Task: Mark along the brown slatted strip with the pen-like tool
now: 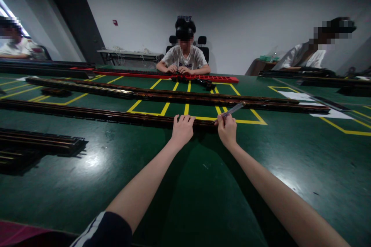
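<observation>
A long, dark, glossy strip (121,116) runs across the green table from the left edge to just in front of me. My left hand (183,129) lies over it near its right end, fingers curled across the top and gripping it. Close to that right end, my right hand (227,129) is closed around a slim pen-like tool (235,109) with a clear body. The tool slants, its clear end up to the right and its thin tip down by the strip. Whether the tip touches the strip I cannot tell.
More long dark strips (203,95) lie beyond my hands, and shorter bundles (37,141) are at the left. Yellow tape lines (188,98) mark the green table (139,185). White papers (330,114) lie at the right. Across the table a person (185,56) works behind a red rail (226,78).
</observation>
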`<action>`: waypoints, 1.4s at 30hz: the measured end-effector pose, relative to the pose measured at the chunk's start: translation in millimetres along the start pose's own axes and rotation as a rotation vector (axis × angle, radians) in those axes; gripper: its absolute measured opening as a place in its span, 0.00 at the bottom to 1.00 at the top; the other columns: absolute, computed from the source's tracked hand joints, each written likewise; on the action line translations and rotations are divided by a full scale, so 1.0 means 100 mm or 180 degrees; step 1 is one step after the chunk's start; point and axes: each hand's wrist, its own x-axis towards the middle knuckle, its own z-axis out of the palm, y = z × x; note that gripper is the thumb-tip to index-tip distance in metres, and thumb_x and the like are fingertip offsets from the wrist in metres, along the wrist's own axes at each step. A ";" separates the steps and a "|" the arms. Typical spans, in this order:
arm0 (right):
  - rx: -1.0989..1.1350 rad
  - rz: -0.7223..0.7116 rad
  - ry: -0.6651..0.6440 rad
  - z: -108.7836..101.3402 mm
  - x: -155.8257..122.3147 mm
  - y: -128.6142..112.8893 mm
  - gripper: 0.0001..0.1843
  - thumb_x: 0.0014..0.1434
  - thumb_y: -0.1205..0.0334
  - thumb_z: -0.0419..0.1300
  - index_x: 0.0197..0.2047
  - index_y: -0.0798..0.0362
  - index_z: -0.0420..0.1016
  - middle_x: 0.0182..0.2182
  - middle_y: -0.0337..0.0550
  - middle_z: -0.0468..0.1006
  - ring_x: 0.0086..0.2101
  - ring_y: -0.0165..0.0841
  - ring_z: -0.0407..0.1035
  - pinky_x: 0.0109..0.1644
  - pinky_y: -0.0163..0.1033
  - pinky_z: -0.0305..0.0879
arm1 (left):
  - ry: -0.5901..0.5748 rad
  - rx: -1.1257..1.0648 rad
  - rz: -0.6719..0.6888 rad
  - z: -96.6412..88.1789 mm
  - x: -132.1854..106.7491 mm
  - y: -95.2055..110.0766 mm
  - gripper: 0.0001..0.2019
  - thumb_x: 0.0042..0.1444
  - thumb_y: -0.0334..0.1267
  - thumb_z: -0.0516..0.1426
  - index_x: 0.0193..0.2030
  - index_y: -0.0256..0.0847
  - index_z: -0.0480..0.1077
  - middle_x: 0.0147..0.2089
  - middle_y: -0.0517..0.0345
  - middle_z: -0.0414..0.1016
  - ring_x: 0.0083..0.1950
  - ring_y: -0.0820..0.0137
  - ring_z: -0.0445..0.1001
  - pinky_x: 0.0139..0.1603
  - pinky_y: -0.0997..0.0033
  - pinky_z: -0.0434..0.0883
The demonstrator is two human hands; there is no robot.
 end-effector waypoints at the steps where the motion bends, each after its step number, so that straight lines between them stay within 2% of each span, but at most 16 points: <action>1: 0.0012 0.0010 0.0020 0.00 0.00 0.00 0.19 0.64 0.45 0.46 0.29 0.48 0.62 0.21 0.41 0.73 0.26 0.39 0.67 0.45 0.50 0.62 | -0.0012 -0.0006 0.0001 0.00 0.00 0.00 0.21 0.59 0.27 0.44 0.55 0.40 0.69 0.54 0.49 0.74 0.56 0.60 0.69 0.62 0.50 0.60; 6: 0.0091 0.0047 0.0005 0.00 0.00 0.01 0.20 0.64 0.43 0.45 0.29 0.47 0.61 0.21 0.40 0.73 0.25 0.39 0.68 0.44 0.51 0.62 | -0.0007 -0.0049 0.0004 0.01 0.00 0.00 0.21 0.59 0.27 0.45 0.55 0.41 0.69 0.54 0.49 0.74 0.56 0.60 0.70 0.62 0.49 0.60; 15: 0.0103 0.0051 -0.0024 0.00 0.00 0.02 0.16 0.65 0.48 0.46 0.30 0.48 0.61 0.22 0.41 0.73 0.25 0.39 0.68 0.46 0.53 0.61 | -0.0026 0.0001 0.0030 0.01 0.00 0.00 0.20 0.60 0.28 0.44 0.55 0.39 0.69 0.54 0.49 0.74 0.56 0.60 0.69 0.62 0.49 0.60; 22: -0.0095 0.0087 0.0146 -0.01 0.00 0.00 0.15 0.64 0.51 0.47 0.30 0.49 0.62 0.22 0.39 0.72 0.24 0.37 0.67 0.46 0.51 0.60 | -0.0096 -0.0050 0.0008 -0.01 0.00 0.00 0.20 0.61 0.29 0.44 0.56 0.39 0.69 0.55 0.49 0.74 0.57 0.60 0.69 0.64 0.50 0.58; 30: 0.0228 0.0232 -0.0075 0.00 0.01 0.03 0.17 0.64 0.46 0.46 0.31 0.49 0.61 0.23 0.41 0.71 0.25 0.38 0.67 0.39 0.50 0.64 | -0.0045 0.0034 0.0006 -0.01 0.00 0.01 0.20 0.60 0.28 0.45 0.55 0.39 0.69 0.54 0.50 0.74 0.56 0.60 0.69 0.62 0.50 0.60; 42: 0.0267 0.0124 -0.0117 0.01 0.00 0.08 0.18 0.64 0.45 0.47 0.32 0.49 0.63 0.23 0.42 0.72 0.25 0.37 0.68 0.34 0.46 0.66 | -0.0098 -0.0053 0.0000 0.02 0.01 -0.02 0.20 0.61 0.28 0.45 0.57 0.38 0.68 0.55 0.49 0.74 0.58 0.60 0.69 0.63 0.50 0.59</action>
